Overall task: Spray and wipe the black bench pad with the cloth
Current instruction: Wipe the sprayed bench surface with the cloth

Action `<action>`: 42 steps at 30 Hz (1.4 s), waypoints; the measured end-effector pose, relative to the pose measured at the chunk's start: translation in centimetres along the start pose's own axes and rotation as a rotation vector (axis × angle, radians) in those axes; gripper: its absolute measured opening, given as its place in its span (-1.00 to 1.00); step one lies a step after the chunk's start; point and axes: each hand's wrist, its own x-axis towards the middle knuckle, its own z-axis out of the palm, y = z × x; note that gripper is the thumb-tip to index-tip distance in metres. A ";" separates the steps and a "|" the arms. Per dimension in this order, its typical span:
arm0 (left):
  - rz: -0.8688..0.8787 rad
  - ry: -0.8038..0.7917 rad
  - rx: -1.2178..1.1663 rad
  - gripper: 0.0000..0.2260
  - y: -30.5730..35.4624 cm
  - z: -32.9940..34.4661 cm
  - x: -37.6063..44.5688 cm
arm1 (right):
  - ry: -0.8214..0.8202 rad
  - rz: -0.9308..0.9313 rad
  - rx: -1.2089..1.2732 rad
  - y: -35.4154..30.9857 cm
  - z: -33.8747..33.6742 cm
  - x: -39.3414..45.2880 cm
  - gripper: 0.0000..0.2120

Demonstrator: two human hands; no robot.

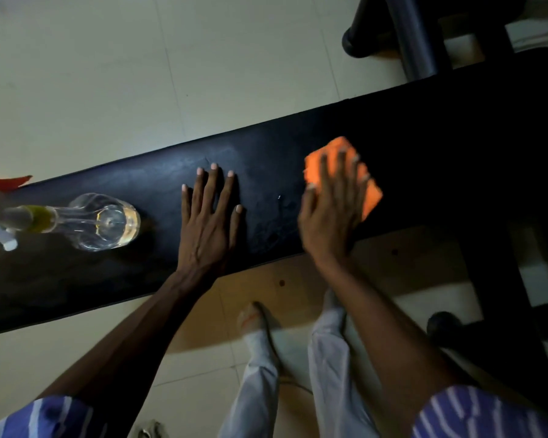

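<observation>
The black bench pad point(424, 147) runs across the view from lower left to upper right. My right hand point(332, 210) presses a folded orange cloth point(372, 192) flat onto the pad, fingers spread over it; the hand looks blurred. My left hand point(209, 216) lies flat on the pad with fingers apart and holds nothing. Faint wet smears point(276, 222) show on the pad between the two hands. A clear spray bottle point(105, 221) with a yellow-green collar and white trigger stands on the pad to the left of my left hand.
Black metal frame posts point(415, 36) rise beyond the bench at upper right, and a bench leg point(494, 279) drops at lower right. Pale tiled floor point(140, 74) surrounds the bench. My legs and feet point(260, 327) stand close to its near edge. A red scrap point(10, 181) shows at far left.
</observation>
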 end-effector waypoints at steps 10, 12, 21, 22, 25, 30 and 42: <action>-0.001 0.006 -0.033 -0.47 -2.9 -0.5 -1.7 | -0.214 -0.268 -0.140 4.5 -2.4 0.3 -0.49; 0.003 0.030 -0.044 -0.47 -3.2 0.0 -1.8 | -0.097 -0.050 -0.131 1.1 -1.3 0.2 -0.50; 0.029 0.027 -0.046 -0.47 -4.4 0.6 -2.5 | -0.291 -0.427 -0.104 -4.4 1.2 -6.9 -0.46; 0.024 0.024 -0.044 -0.47 -4.4 0.4 -2.6 | -0.317 -0.505 -0.129 -3.0 0.7 -6.3 -0.46; 0.002 0.014 -0.055 -0.47 -4.4 0.1 -3.0 | -0.289 -0.423 -0.181 1.4 -1.6 -2.7 -0.47; 0.006 0.036 -0.032 -0.47 -4.4 0.5 -3.0 | -0.144 -0.006 -0.071 -3.2 -0.4 -0.3 -0.48; 0.028 0.010 -0.047 -0.47 -4.8 0.2 -3.1 | -0.268 -0.272 -0.161 -1.5 -0.9 -1.6 -0.46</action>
